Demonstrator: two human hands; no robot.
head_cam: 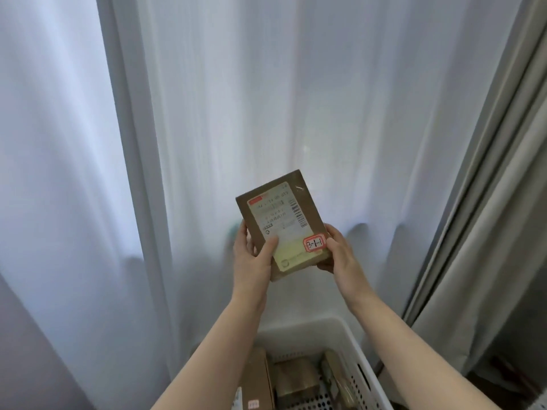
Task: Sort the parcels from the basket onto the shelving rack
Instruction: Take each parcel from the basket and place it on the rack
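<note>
Brown cardboard sits between your two hands: a flat parcel (307,202) held up in front of the sheer white curtain (236,99), well above the basket (331,324). It is tilted, with its top edge leaning to your right and its labelled face turned towards you.

Your left hand (251,258) grips the lower left edge. The thumb lies across the front over the shipping label (275,220) and the fingers are curled round behind. Your right hand (337,250) clasps the lower right corner, with the thumb on the side just beside a red-bordered sticker (315,243) marked 3-1-1 and the fingers tucked under the back. Both forearms are bare and reach forward from the bottom of the view, converging on the parcel.

The label's print is too blurred to read. Below your arms, the white perforated basket holds what look like three more cardboard boxes (296,377) standing on edge. A grey drape (488,232) hangs at your right.
</note>
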